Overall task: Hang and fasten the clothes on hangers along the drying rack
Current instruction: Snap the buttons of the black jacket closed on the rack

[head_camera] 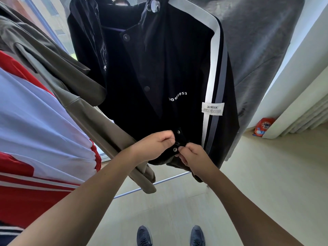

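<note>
Black jacket [159,77] hangs between olive and grey garments | left hand [156,144] pinches the hem placket, right hand [190,154] pinches the opposite edge by the snap [175,149] | line up snap halves squarely, then press together firmly.

We read "G 101953" in white on the black jacket [159,71]; its white label [213,108] says "AYWTER"; the orange bag [264,127] shows "OMO".
</note>
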